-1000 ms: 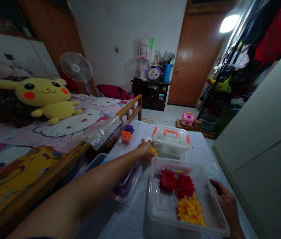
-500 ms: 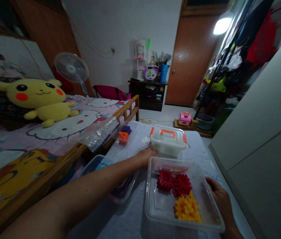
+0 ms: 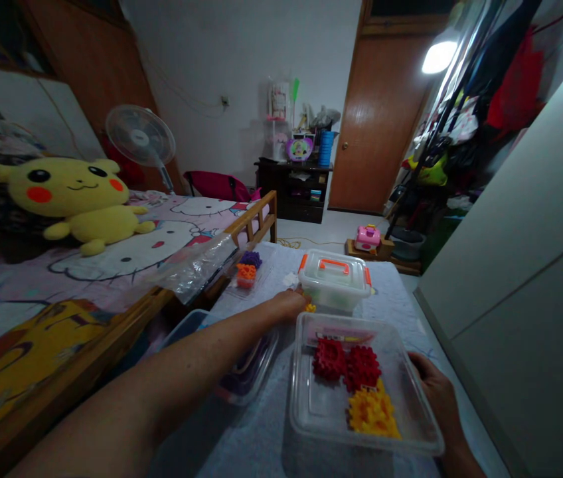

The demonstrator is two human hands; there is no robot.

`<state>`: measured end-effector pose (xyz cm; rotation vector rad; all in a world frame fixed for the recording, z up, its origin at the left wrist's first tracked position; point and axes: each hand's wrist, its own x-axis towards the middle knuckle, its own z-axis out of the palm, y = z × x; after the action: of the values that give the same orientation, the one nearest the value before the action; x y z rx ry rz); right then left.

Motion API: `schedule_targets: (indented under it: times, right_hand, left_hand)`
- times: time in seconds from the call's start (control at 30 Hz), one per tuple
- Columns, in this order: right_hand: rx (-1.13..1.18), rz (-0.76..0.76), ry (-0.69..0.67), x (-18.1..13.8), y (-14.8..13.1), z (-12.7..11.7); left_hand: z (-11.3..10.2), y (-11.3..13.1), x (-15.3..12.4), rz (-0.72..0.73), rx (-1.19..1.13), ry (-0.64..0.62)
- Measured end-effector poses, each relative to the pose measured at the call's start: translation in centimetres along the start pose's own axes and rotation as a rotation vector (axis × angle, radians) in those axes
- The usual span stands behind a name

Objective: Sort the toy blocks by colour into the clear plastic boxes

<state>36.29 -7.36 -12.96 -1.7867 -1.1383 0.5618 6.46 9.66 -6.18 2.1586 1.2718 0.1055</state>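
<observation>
My left hand (image 3: 289,304) reaches across the table and closes over a small yellow block (image 3: 310,307), just in front of a lidded white box with orange handle (image 3: 334,279). My right hand (image 3: 435,393) grips the right side of a clear plastic tray (image 3: 311,411). Inside the tray lie red blocks (image 3: 345,363) and yellow blocks (image 3: 372,413). My left forearm stretches over a second clear container (image 3: 249,368) holding purple pieces.
A small tray with orange and purple blocks (image 3: 247,269) sits at the table's far left. A clear plastic bag (image 3: 196,265) hangs over the wooden bed rail (image 3: 249,222). A yellow plush toy (image 3: 75,196) lies on the bed; a grey cabinet (image 3: 525,279) stands to the right.
My left hand has pulled back slightly from beside the white box toward the tray, still over the yellow block. My right hand stays on the tray.
</observation>
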Motion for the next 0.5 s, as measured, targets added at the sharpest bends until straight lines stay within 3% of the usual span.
schedule_targets:
  times: [0.1, 0.23, 0.37, 0.43, 0.5]
  right_hand:
    - [0.056, 0.025, 0.022, 0.0, 0.1, 0.1]
    - [0.107, 0.116, 0.183, 0.0, -0.5, -0.8]
    - [0.120, 0.026, 0.316, -0.3, -4.5, -3.1]
    - [0.089, -0.089, 0.246, -0.9, -8.2, -3.6]
    - [-0.003, -0.283, -0.011, -1.6, -12.5, -3.0]
  left_hand:
    - [-1.8, -0.7, -0.1, -0.027, -0.092, 0.037]
    - [-4.8, -2.2, -2.0, -0.053, -0.287, 0.098]
    - [-5.7, -2.2, -5.2, -0.080, -0.516, 0.115]
    - [-5.3, -1.0, -6.6, -0.066, -0.658, 0.086]
    - [-4.6, 1.0, -7.7, -0.058, -0.915, 0.024]
